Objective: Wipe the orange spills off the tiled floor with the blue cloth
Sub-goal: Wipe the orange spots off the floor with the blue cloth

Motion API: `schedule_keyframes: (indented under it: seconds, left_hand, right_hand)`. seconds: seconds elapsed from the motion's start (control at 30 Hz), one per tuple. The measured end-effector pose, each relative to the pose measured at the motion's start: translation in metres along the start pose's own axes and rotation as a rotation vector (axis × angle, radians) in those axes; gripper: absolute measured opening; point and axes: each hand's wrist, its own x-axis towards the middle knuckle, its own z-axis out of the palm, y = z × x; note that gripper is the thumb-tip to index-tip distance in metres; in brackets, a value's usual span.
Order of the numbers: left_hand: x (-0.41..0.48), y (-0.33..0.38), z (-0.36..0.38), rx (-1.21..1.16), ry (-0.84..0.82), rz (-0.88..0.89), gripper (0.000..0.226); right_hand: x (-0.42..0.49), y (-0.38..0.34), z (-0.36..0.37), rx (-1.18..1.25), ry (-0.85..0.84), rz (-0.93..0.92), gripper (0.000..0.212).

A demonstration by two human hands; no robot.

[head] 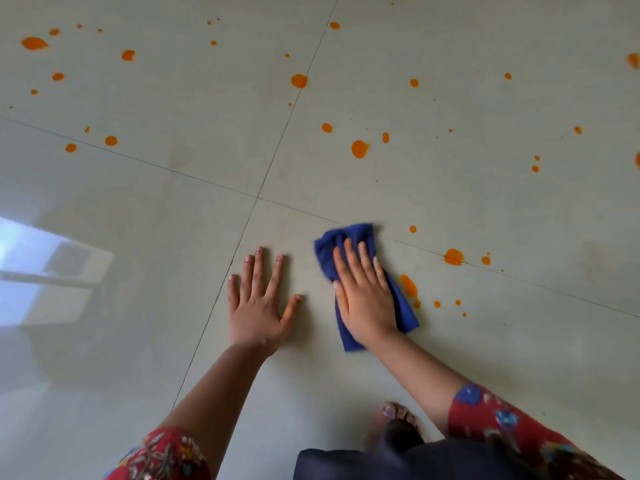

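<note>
**Dozens of orange drops left, cloth at the nearest smear**

Dozens of orange spills (359,148) dot the tiled floor (173,209), most of them on the far tiles and well apart from the person's reach. The right hand (363,296) lies flat with fingers together on the blue cloth (353,237), pressing it to the tile; the cloth is bunched lengthwise under the palm, its front end touching the grout line (519,277). The left hand (258,306) is spread wide and empty on bare tile, seemingly propping the body.

An elongated orange smear (409,285) lies just beside the cloth's right edge, with small droplets (446,303) close by. To do this stroke well, I judge the cloth should sweep rightward over that smear with even palm pressure, gathering the liquid inward instead of pushing it outward. Opening the cloth wider would cover more per pass, and turning to a clean face should avoid streaking. The larger blot on the grout line (453,257) probably needs firmer rubbing along the joint.
</note>
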Motion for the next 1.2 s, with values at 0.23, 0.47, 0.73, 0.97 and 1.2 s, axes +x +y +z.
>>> schedule_keyframes:
  seconds: [0.23,0.47,0.73,0.97,1.2]
  left_hand:
    - [0.0,0.0,0.003,-0.001,0.031,-0.001,0.074]
    - [0.0,0.0,0.004,0.02,0.032,0.009,0.075]
    - [0.011,0.024,0.008,0.007,0.081,0.137,0.07]
    - [0.038,0.049,0.009,0.037,-0.037,0.17,0.076]
    - [0.038,0.049,0.012,0.049,0.001,0.179,0.078]
  right_hand:
    - [-0.035,0.078,-0.014,-0.006,0.029,0.198,0.055]
    - [-0.056,0.047,-0.002,-0.039,-0.043,-0.161,0.056]
    - [0.02,0.08,-0.024,0.058,0.071,0.349,0.054]
    - [-0.025,0.094,-0.008,-0.016,0.0,-0.117,0.056]
    - [0.128,0.101,-0.036,0.018,0.026,0.354,0.058]
